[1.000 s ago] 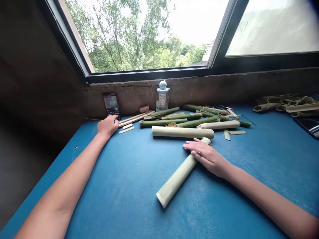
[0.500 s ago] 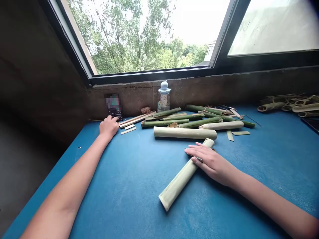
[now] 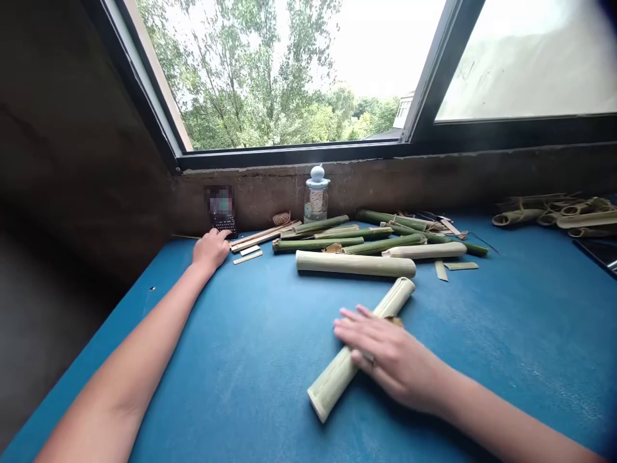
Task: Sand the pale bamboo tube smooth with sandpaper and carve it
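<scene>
My right hand (image 3: 388, 355) lies flat across the middle of a pale peeled bamboo tube (image 3: 335, 381), fingers extended and not wrapped around it. The tube slants across the blue table (image 3: 250, 360), with a scrap of brown peel (image 3: 396, 321) near its far end. My left hand (image 3: 211, 249) rests on the table, its fingertips at the lower edge of a black phone (image 3: 222, 222), which leans upright against the wall. Just right of that hand lie thin pale bamboo strips (image 3: 248, 256).
A long peeled tube (image 3: 355, 264) and a heap of green bamboo lengths (image 3: 347, 235) lie beyond my hands. A glass jar (image 3: 317, 198) stands by the wall below the window (image 3: 289, 77). Cut bamboo pieces (image 3: 554, 212) lie at far right.
My right hand has slid back along the slanted tube, from its far end towards the middle, and its fingers have spread a little. My left hand has barely moved.
</scene>
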Demonstrator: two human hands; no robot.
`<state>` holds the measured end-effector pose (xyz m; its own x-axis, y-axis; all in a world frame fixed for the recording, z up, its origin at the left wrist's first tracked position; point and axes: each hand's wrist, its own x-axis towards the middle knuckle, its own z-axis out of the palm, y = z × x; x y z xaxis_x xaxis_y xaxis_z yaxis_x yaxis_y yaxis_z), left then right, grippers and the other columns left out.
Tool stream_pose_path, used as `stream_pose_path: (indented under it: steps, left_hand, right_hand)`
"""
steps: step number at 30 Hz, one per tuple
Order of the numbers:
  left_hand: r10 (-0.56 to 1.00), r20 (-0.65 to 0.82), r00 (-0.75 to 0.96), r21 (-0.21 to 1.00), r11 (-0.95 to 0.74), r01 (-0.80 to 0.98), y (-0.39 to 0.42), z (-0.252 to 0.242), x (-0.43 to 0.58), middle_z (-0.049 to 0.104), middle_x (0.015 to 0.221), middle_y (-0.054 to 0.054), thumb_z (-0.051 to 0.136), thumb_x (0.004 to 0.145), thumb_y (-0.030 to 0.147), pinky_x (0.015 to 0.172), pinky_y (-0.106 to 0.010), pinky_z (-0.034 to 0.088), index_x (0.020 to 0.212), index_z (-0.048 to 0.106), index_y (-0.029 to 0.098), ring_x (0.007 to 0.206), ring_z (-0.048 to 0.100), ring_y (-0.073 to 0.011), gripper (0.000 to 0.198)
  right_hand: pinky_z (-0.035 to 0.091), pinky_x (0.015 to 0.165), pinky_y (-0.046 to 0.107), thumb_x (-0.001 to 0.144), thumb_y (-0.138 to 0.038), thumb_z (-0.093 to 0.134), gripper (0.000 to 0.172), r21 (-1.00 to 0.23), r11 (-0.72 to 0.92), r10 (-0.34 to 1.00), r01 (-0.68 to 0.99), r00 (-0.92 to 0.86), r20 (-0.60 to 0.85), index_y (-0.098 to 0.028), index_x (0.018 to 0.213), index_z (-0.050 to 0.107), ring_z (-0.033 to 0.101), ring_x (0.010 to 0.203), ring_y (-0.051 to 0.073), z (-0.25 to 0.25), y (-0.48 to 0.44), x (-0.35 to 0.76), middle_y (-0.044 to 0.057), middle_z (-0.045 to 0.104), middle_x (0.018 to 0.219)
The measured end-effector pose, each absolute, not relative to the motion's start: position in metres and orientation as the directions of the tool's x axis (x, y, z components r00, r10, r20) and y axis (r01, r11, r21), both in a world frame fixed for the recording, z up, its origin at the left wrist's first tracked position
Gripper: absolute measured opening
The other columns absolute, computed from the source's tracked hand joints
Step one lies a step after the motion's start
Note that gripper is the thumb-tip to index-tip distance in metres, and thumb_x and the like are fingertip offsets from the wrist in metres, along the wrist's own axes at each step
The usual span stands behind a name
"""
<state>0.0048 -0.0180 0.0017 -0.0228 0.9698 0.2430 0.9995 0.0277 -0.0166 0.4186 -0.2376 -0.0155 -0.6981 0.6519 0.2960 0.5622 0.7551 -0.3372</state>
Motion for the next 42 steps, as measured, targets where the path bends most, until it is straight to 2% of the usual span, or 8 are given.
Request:
stream_pose_path:
  steps: [3, 9, 15, 19, 26, 31, 37, 42]
  left_hand:
    - [0.970, 0.244, -0.003, 0.064, -0.013, 0.998, -0.016, 0.000, 0.001, 0.059, 0.130, -0.012, 0.031, 0.092, 0.024, 0.096, -0.040, 0.049, 0.143, 0.058, 0.025, 0.121, 0.058, -0.0309, 0.058]
    - [0.929, 0.369, -0.037, 0.182, -0.033, 0.983, -0.012, -0.004, -0.005, 0.057, 0.131, -0.013, 0.032, 0.092, 0.026, 0.097, -0.040, 0.049, 0.146, 0.053, 0.024, 0.123, 0.058, -0.0321, 0.059]
    - [0.919, 0.363, -0.156, 0.174, 0.097, 0.980, -0.010, -0.004, -0.003, 0.058, 0.126, -0.017, 0.031, 0.099, 0.044, 0.097, -0.049, 0.048, 0.161, 0.028, 0.029, 0.119, 0.059, -0.0390, 0.064]
    - [0.903, 0.413, -0.122, 0.186, 0.047, 0.981, -0.010, -0.005, -0.003, 0.058, 0.128, -0.016, 0.030, 0.099, 0.046, 0.097, -0.047, 0.048, 0.161, 0.026, 0.030, 0.119, 0.060, -0.0374, 0.064]
    - [0.897, 0.434, -0.080, 0.268, -0.044, 0.962, -0.013, -0.001, -0.005, 0.058, 0.141, -0.013, 0.032, 0.096, 0.034, 0.098, -0.040, 0.048, 0.150, 0.048, 0.020, 0.124, 0.059, -0.0327, 0.058]
    - [0.958, 0.287, -0.020, 0.213, -0.043, 0.976, -0.013, 0.000, -0.007, 0.073, 0.120, -0.006, 0.036, 0.089, 0.031, 0.086, -0.036, 0.049, 0.113, 0.073, 0.024, 0.112, 0.066, -0.0306, 0.044]
    - [0.965, 0.260, -0.026, 0.163, -0.018, 0.987, -0.012, -0.001, -0.007, 0.074, 0.115, -0.005, 0.036, 0.087, 0.034, 0.075, -0.034, 0.046, 0.102, 0.074, 0.026, 0.106, 0.067, -0.0305, 0.042]
    - [0.970, 0.244, 0.010, 0.135, -0.044, 0.990, -0.009, -0.001, -0.009, 0.075, 0.115, -0.005, 0.035, 0.087, 0.035, 0.075, -0.033, 0.045, 0.097, 0.073, 0.026, 0.106, 0.067, -0.0299, 0.041]
  right_hand:
    - [0.035, 0.123, 0.049, 0.105, -0.029, 0.042, 0.040, -0.337, 0.825, 0.555, 0.454, -0.762, 0.332, -0.016, 0.139, 0.058, 0.050, 0.141, 0.025, -0.018, -0.237, 0.419, 0.012, 0.063, 0.141]
    - [0.039, 0.115, 0.065, 0.105, -0.033, 0.037, 0.042, -0.336, 0.516, 0.832, 0.788, -0.368, 0.415, -0.012, 0.127, 0.066, 0.059, 0.131, 0.034, -0.028, -0.201, 0.450, 0.016, 0.070, 0.129]
    - [0.038, 0.121, 0.049, 0.104, -0.025, 0.042, 0.038, -0.297, 0.848, 0.525, 0.439, -0.771, 0.360, -0.013, 0.137, 0.057, 0.053, 0.138, 0.025, -0.014, -0.255, 0.404, 0.014, 0.065, 0.137]
    - [0.040, 0.121, 0.044, 0.104, -0.026, 0.043, 0.038, -0.342, 0.871, 0.469, 0.353, -0.806, 0.360, -0.014, 0.139, 0.055, 0.053, 0.138, 0.022, -0.015, -0.248, 0.412, 0.013, 0.064, 0.139]
    - [0.037, 0.118, 0.059, 0.107, -0.034, 0.035, 0.039, -0.484, 0.697, 0.716, 0.528, -0.536, 0.447, -0.018, 0.128, 0.064, 0.064, 0.126, 0.027, -0.025, -0.209, 0.443, 0.012, 0.071, 0.127]
    - [0.031, 0.124, 0.044, 0.105, -0.035, 0.042, 0.041, -0.438, 0.869, 0.418, 0.231, -0.817, 0.398, -0.016, 0.139, 0.056, 0.055, 0.136, 0.020, -0.020, -0.243, 0.403, 0.012, 0.065, 0.137]
    - [0.035, 0.116, 0.061, 0.106, -0.035, 0.034, 0.041, -0.431, 0.671, 0.741, 0.603, -0.540, 0.398, -0.016, 0.123, 0.066, 0.061, 0.129, 0.030, -0.022, -0.218, 0.422, 0.015, 0.072, 0.125]
    - [0.034, 0.121, 0.044, 0.105, -0.035, 0.040, 0.038, -0.453, 0.825, 0.522, 0.337, -0.762, 0.383, -0.020, 0.133, 0.060, 0.054, 0.137, 0.021, -0.021, -0.250, 0.384, 0.009, 0.068, 0.133]
